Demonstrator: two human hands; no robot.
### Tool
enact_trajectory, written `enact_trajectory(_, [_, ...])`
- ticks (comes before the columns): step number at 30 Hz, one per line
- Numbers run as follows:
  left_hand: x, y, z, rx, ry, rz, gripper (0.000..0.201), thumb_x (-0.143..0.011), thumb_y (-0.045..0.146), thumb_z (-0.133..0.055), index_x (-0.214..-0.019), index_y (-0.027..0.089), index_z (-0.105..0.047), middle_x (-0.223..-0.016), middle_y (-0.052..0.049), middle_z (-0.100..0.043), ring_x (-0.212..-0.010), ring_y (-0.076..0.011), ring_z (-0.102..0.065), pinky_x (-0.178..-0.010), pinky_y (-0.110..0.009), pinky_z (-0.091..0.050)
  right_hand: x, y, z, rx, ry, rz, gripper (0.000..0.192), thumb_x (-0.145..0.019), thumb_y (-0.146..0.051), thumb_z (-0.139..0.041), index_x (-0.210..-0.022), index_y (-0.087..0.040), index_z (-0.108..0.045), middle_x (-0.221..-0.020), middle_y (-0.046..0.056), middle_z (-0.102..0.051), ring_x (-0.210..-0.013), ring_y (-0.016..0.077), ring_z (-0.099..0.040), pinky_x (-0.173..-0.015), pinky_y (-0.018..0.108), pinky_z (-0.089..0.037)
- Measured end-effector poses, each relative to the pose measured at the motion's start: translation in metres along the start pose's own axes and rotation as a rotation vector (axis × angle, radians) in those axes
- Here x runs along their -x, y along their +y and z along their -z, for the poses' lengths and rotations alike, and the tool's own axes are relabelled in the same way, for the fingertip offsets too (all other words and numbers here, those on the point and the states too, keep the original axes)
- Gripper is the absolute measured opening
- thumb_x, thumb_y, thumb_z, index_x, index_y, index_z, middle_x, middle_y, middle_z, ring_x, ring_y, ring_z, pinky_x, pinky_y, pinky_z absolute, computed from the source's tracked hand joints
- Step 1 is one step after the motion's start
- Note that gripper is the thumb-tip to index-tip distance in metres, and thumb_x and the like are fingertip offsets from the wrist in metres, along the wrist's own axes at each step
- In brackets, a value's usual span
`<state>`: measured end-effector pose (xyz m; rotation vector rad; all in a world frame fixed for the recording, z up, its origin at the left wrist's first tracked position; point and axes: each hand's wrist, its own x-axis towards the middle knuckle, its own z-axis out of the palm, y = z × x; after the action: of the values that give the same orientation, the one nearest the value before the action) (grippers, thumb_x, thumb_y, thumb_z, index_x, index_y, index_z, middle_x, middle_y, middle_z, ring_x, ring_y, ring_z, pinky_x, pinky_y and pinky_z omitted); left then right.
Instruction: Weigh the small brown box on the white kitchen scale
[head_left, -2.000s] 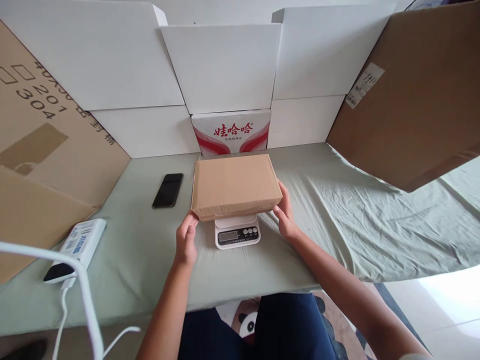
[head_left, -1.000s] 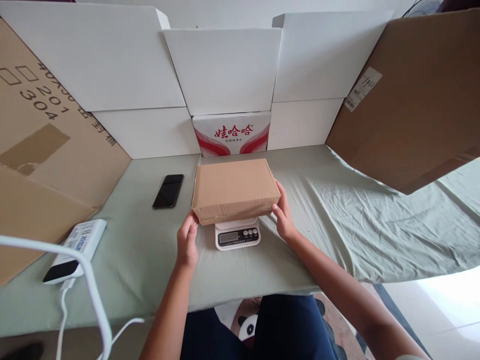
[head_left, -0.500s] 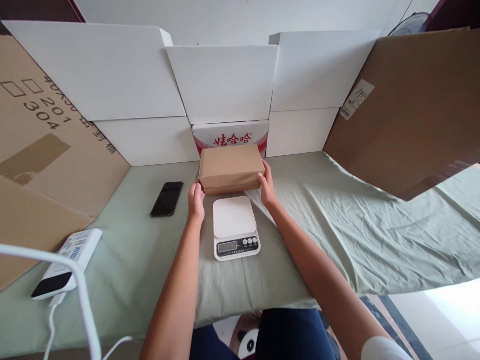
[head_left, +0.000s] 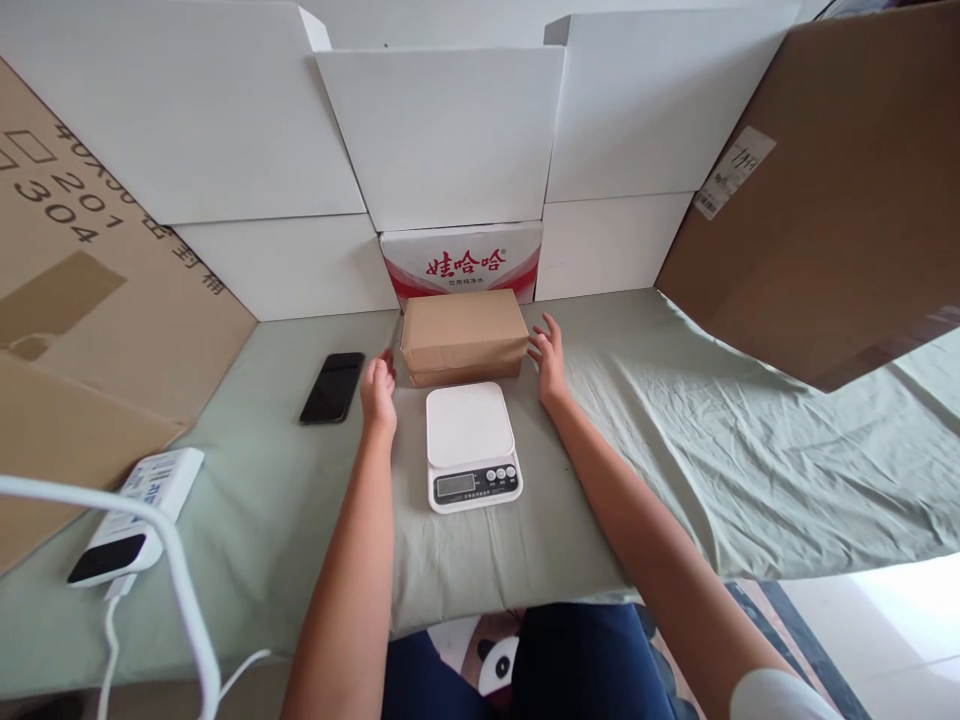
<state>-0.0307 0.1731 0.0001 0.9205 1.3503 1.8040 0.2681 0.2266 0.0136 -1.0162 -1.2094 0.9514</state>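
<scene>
A brown cardboard box (head_left: 465, 335) rests on the green cloth, just behind a white kitchen scale (head_left: 470, 430). My left hand (head_left: 379, 390) is a little off the box's left side, holding nothing, its fingers loosely apart. On the other side my right hand (head_left: 549, 358) stands beside the box's right end with fingers spread; a narrow gap shows between them. The scale has a bare white plate, with a small display and several buttons at its front. Nothing readable shows on the display.
A black phone (head_left: 332, 388) lies left of my left hand. Farther left is a white power bank (head_left: 139, 515) with a white cable (head_left: 176, 570). White boxes (head_left: 442, 140) form a wall at the back, and large cardboard panels (head_left: 817, 200) flank the table.
Both hands have let go of the cardboard box and moved outward from its sides. The box now sits flat behind the scale. The camera view has tipped slightly downward.
</scene>
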Motion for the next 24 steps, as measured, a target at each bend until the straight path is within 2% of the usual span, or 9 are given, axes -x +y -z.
enact_trajectory(3, [-0.004,0.004,0.011,0.014,0.028,0.000,0.060,-0.092,0.066,-0.057,-0.132,0.023,-0.069,-0.154,-0.017,-0.061,-0.148,-0.0267,-0.054,-0.122,-0.044,-0.041,-0.003,0.002,0.011,0.000,0.032,-0.019,0.078,-0.093,-0.069,-0.043,-0.162,-0.034,-0.031,-0.161,0.011,-0.048,-0.153,0.0260,-0.044,-0.122,0.053,-0.043])
enact_trajectory(5, [-0.005,0.004,0.013,0.003,-0.007,0.001,0.063,-0.090,0.069,-0.057,-0.133,0.024,-0.070,-0.154,-0.018,-0.061,-0.149,-0.0278,-0.053,-0.122,-0.046,-0.041,-0.002,0.002,0.012,-0.007,0.010,-0.025,0.077,-0.094,-0.068,-0.043,-0.161,-0.033,-0.033,-0.161,0.011,-0.048,-0.155,0.0258,-0.043,-0.123,0.053,-0.042])
enact_trajectory(9, [0.000,-0.001,0.005,-0.005,-0.089,-0.004,0.070,-0.086,0.075,-0.061,-0.133,0.023,-0.072,-0.152,-0.019,-0.063,-0.148,-0.0321,-0.053,-0.121,-0.048,-0.042,0.008,-0.003,0.001,-0.033,-0.103,0.006,0.076,-0.094,-0.067,-0.048,-0.160,-0.029,-0.037,-0.164,0.012,-0.047,-0.154,0.0276,-0.044,-0.125,0.054,-0.040])
enact_trajectory(13, [0.005,-0.007,-0.003,-0.002,-0.129,-0.003,0.074,-0.084,0.076,-0.064,-0.133,0.021,-0.072,-0.144,-0.020,-0.068,-0.141,-0.0348,-0.061,-0.119,-0.051,-0.045,0.017,-0.011,-0.007,0.000,-0.190,0.088,0.077,-0.094,-0.069,-0.052,-0.157,-0.027,-0.042,-0.166,0.010,-0.049,-0.153,0.0299,-0.046,-0.129,0.052,-0.036])
enact_trajectory(17, [0.007,-0.009,-0.005,-0.004,-0.145,-0.005,0.076,-0.083,0.076,-0.065,-0.132,0.019,-0.072,-0.140,-0.021,-0.070,-0.138,-0.0348,-0.063,-0.116,-0.050,-0.047,0.020,-0.018,-0.008,0.013,-0.197,0.106,0.082,-0.092,-0.073,-0.054,-0.157,-0.026,-0.043,-0.167,0.009,-0.047,-0.157,0.0312,-0.040,-0.131,0.052,-0.034])
enact_trajectory(24, [0.005,-0.011,-0.006,-0.011,-0.137,0.007,0.075,-0.083,0.076,-0.065,-0.130,0.018,-0.071,-0.138,-0.021,-0.071,-0.136,-0.0339,-0.064,-0.115,-0.049,-0.049,0.019,-0.018,-0.009,0.018,-0.215,0.099,0.081,-0.091,-0.071,-0.055,-0.157,-0.026,-0.043,-0.165,0.009,-0.050,-0.156,0.0306,-0.042,-0.132,0.052,-0.033])
